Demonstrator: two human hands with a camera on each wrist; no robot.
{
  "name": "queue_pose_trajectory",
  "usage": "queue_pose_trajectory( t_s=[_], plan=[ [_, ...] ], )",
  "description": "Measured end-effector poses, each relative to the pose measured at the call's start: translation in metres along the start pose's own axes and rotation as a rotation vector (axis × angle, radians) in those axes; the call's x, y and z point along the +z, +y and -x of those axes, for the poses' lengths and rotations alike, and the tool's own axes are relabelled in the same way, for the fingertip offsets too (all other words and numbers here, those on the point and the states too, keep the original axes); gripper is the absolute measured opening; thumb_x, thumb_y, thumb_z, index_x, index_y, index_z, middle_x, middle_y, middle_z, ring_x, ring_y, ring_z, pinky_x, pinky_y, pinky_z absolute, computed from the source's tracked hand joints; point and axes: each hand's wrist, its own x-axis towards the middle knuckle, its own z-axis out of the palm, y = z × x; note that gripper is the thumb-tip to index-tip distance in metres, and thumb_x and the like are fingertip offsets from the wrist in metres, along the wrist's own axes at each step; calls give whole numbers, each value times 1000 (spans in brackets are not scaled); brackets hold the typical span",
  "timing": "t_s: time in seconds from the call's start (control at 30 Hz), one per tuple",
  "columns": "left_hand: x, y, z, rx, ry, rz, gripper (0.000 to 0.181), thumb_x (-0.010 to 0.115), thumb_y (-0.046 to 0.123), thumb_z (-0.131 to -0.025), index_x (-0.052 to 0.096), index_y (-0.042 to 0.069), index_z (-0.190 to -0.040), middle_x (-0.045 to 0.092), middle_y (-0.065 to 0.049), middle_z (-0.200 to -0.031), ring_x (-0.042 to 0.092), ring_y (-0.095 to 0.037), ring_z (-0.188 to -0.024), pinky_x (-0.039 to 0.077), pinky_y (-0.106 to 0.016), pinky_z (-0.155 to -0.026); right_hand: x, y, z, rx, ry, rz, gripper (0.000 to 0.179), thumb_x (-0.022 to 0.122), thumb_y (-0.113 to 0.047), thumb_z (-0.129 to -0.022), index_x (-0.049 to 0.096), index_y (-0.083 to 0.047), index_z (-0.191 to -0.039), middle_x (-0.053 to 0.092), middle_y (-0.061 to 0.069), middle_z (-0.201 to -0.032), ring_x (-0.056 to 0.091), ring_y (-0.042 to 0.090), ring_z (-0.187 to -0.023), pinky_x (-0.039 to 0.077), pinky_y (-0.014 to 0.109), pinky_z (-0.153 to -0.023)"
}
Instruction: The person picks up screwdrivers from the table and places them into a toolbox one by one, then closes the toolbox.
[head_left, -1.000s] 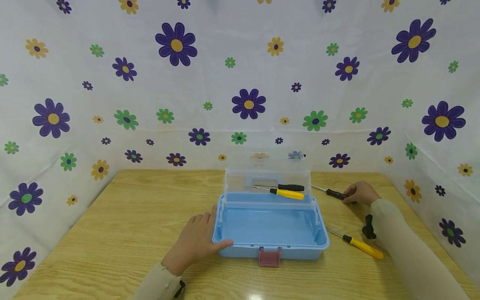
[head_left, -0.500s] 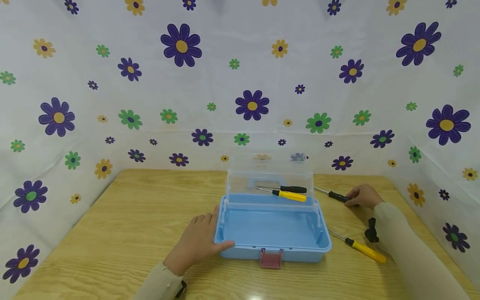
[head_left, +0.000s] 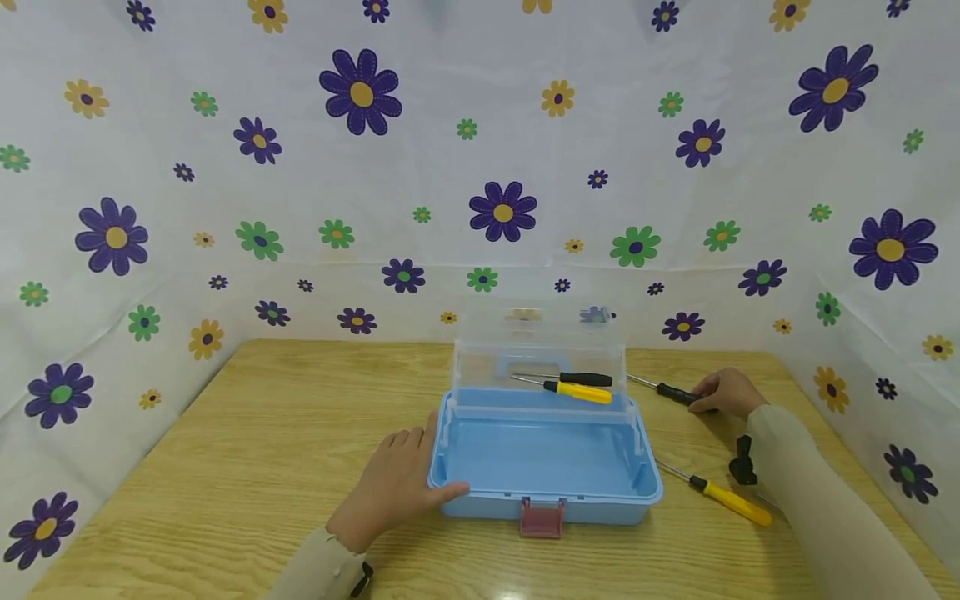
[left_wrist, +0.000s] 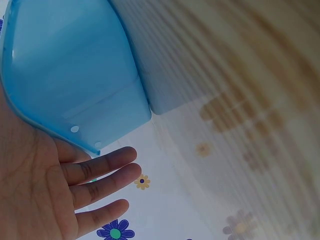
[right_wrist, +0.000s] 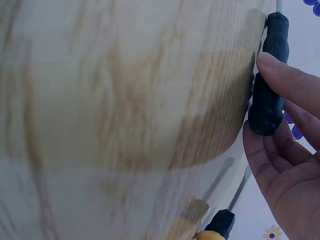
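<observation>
Blue toolbox (head_left: pixel 540 458) stands lower right of centre, clear lid (head_left: pixel 480 358) raised; white flowered cloth (head_left: pixel 420 167) walls the upper frame and both sides, wood-grain surface (head_left: pixel 300 400) spans the lower middle. Right sleeve (head_left: pixel 810 492) crosses lower right. Left hand (head_left: pixel 397 483): fingers straight along the box's left side, thumb over its front rim. Right hand (head_left: pixel 726 392), at right of frame, pinches black screwdriver (head_left: pixel 677 394) by the handle; lifted or resting, cannot tell. Risks, as judged: slack pinch could drop or roll it; sleeve, just beside yellow screwdriver (head_left: pixel 738 504), could knock that away.

Blue toolbox (head_left: pixel 600 511) is sitting on the tabletop (head_left: pixel 285 442), clear lid (head_left: pixel 477 357) flipped up, with a black-handled screwdriver (head_left: pixel 677 394) angled off its back right corner.
</observation>
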Motion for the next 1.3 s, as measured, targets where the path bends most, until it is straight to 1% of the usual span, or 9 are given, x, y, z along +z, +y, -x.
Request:
queue_pose_trajectory(
  t_s=[0.2, 0.37, 0.5, 0.73, 0.87, 0.97, 1.17, 1.3],
  plan=[
    [1, -1, 0, 1, 0, -6, 107, 52, 73, -77, 25, -5, -146, 57, -23, -124, 56, -37, -112, 43, -50, -98, 0, 3, 1, -16, 10, 6, 34, 76, -15, -77, 68, 9, -99, 68, 20, -91, 57, 23, -81, 48, 42, -79],
    [1, -1, 0, 4, 1, -11, 107, 52, 73, -77, 25, -5, -146, 57, -23, -123, 57, -37, -111, 44, -49, -98, -4, 3, 3, -24, 20, 6, 35, 77, -18, -76, 69, 7, -99, 68, 21, -95, 59, 27, -86, 49, 45, -81],
    [0, 0, 1, 9, 8, -11, 107, 53, 72, -77, 25, -5, -146, 58, -22, -122, 57, -36, -110, 45, -49, -97, -9, 0, 5, -26, 26, 7, 35, 77, -19, -76, 70, 6, -99, 68, 21, -97, 59, 28, -88, 49, 44, -80],
    [-2, 1, 2, 14, 16, -10, 106, 54, 71, -77, 27, -6, -145, 58, -23, -121, 58, -36, -110, 45, -49, -96, -16, -6, 9, -44, 37, 23, 35, 75, -17, -78, 68, 9, -101, 67, 24, -97, 60, 29, -85, 51, 43, -77],
    [-3, 2, 2, 12, 8, -9, 106, 54, 71, -77, 27, -6, -144, 57, -23, -123, 57, -37, -111, 45, -49, -97, -19, -6, 10, -42, 40, 3, 33, 73, -16, -81, 67, 9, -101, 68, 23, -96, 59, 26, -83, 51, 40, -75],
    [-3, 2, 1, 9, 2, -6, 106, 54, 70, -78, 27, -6, -145, 57, -23, -124, 56, -37, -112, 44, -49, -98, -22, -6, 10, -41, 38, -13, 34, 72, -18, -81, 67, 8, -102, 68, 22, -96, 60, 26, -84, 51, 40, -75],
    [-2, 1, 0, 8, -3, 0, 106, 55, 70, -78, 24, -5, -146, 57, -23, -124, 56, -37, -113, 44, -49, -98, -29, -8, 13, -23, 34, -24, 36, 72, -22, -82, 67, 7, -103, 69, 20, -97, 60, 29, -88, 50, 44, -78],
    [-1, 0, 0, 7, -10, -7, 107, 53, 72, -77, 23, -5, -146, 56, -23, -125, 56, -36, -113, 44, -49, -98, -34, -10, 15, -18, 36, -25, 38, 71, -22, -83, 66, 8, -105, 68, 24, -101, 60, 33, -92, 49, 48, -81]
  ],
)
